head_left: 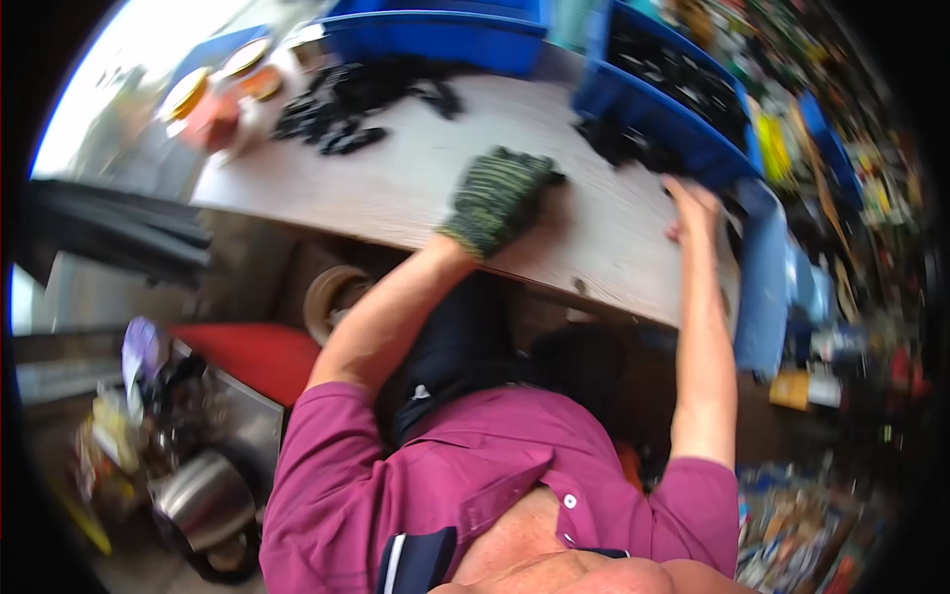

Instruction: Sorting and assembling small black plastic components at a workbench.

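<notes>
My left hand [500, 201], in a green-and-black knitted glove, is closed in a fist over the pale worktable [435, 178]. A small dark piece shows at its right side, mostly hidden by the fingers, so its kind cannot be made out. My bare right hand [696, 210] reaches to the right part of the table, its thumb and fingers apart, though blurred. Close to its fingertips lie loose black parts [628, 147] by the front of a blue bin [663, 114] filled with more black pieces. Another pile of elongated black parts [346, 109] lies at the far left.
A second blue bin [435, 40] stands at the table's back. Jars with yellowish lids [186, 94] are at the left corner. A blue panel [760, 282] hangs by the right edge. Below left are a red surface [242, 351] and a metal pot [205, 500]. Crowded shelves line the right.
</notes>
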Motion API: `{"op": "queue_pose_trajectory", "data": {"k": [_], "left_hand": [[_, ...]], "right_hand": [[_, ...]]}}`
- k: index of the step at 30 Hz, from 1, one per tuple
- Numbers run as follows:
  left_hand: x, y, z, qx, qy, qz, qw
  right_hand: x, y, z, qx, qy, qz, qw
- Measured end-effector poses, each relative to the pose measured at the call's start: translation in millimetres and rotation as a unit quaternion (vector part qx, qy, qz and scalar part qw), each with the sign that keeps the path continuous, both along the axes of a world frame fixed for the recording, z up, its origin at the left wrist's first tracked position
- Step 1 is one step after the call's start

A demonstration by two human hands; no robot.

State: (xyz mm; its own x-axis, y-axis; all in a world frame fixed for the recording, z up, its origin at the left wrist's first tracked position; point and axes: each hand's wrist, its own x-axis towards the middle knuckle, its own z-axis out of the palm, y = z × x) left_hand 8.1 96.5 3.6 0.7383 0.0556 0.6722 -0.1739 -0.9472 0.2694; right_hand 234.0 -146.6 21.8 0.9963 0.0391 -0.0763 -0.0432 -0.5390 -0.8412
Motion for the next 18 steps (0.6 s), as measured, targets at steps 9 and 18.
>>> {"op": "queue_pose_trajectory", "data": {"k": [9, 18], "left_hand": [[-4, -8, 11, -0.077, 0.019, 0.039, 0.996], [4, -52, -8, -0.225, -0.106, -0.034, 0.968]], "right_hand": [[12, -15, -18, -0.043, -0.012, -0.024, 0.999], [-98, 14, 2, 0.199, 0.183, 0.225, 0.936]]}}
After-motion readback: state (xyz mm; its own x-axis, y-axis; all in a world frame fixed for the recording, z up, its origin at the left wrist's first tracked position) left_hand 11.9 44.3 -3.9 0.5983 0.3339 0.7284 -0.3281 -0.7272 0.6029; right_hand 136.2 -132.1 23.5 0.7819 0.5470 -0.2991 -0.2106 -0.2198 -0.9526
